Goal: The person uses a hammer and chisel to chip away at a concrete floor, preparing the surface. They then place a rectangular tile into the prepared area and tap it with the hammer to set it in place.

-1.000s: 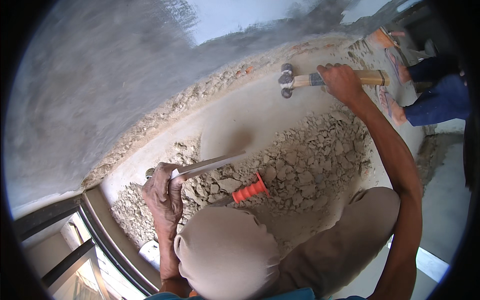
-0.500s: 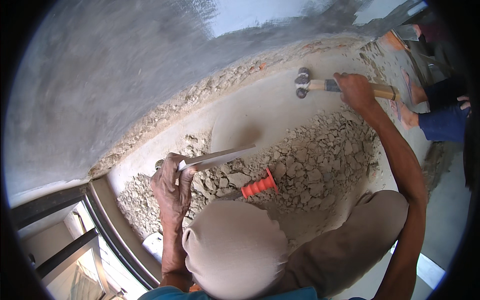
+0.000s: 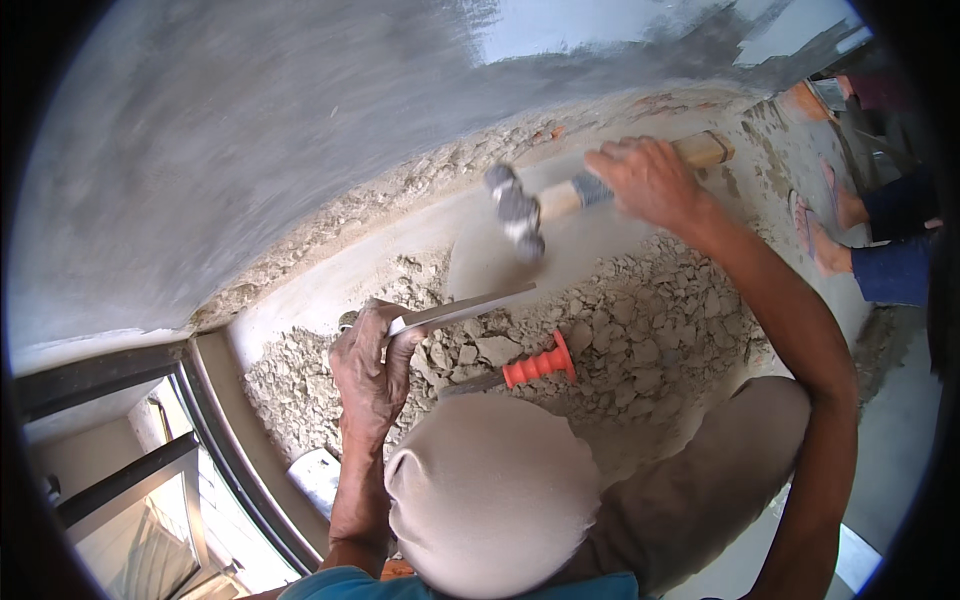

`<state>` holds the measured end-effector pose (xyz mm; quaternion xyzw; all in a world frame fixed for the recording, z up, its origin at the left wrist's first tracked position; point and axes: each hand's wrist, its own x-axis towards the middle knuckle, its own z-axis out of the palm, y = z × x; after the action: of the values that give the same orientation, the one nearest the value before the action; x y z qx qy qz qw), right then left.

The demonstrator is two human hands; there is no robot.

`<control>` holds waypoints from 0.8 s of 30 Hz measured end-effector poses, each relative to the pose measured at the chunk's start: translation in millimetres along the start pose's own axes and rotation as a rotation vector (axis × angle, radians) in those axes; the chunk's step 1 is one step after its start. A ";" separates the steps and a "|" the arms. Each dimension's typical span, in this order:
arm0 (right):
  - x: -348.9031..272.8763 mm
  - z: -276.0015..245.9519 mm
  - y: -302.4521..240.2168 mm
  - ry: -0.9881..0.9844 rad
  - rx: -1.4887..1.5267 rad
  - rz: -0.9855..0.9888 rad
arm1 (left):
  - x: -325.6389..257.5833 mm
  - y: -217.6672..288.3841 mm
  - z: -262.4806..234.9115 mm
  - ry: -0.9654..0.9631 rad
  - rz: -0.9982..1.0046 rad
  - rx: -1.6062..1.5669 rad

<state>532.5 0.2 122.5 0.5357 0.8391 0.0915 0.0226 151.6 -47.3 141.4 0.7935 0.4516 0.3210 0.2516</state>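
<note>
down by the foot of the grey plastered wall (image 3: 300, 130) i see my left hand (image 3: 372, 372) wrapped tight around a flat grey steel chisel (image 3: 462, 309), whose blade runs out to the right, low over the broken plaster. its tip lies near the edge of a smooth pale patch of chipped-out base (image 3: 600, 235). my right hand (image 3: 650, 180) is clenched on the pale wooden handle of a grey double-headed club hammer (image 3: 517, 212); the head is blurred, up above the chisel's free end and apart from it, not touching. the handle's butt sticks out past my fist toward the upper right.

below the chisel a heap of pale cement rubble (image 3: 640, 330) spreads along the channel at the wall's base. on that heap, just below and to the right of my left hand, lies a second tool with a ribbed orange plastic grip (image 3: 538, 366), held by nobody. my bent knees in beige trousers (image 3: 500, 490) fill the lower middle. at the far right stands another person's foot in a sandal (image 3: 815, 240), with a blue trouser leg (image 3: 895, 270). a dark metal window frame (image 3: 200, 400) curves at lower left.
</note>
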 end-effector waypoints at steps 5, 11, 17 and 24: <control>-0.9 4.1 24.7 -0.264 -0.071 0.220 | -4.1 -4.9 3.2 0.023 0.046 0.024; -10.9 -9.7 -12.6 -0.156 0.049 0.057 | -4.4 -5.8 4.1 0.029 0.021 0.036; -7.4 14.4 43.6 -0.300 -0.036 0.343 | -1.5 -7.7 4.9 0.017 0.058 0.015; -25.5 -9.8 5.4 -0.178 0.017 0.164 | -1.7 -6.4 4.7 0.023 0.050 0.032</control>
<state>546.8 -21.9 131.5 0.6086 0.7880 0.0382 0.0850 150.9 -46.3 133.5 0.8048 0.4395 0.3291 0.2255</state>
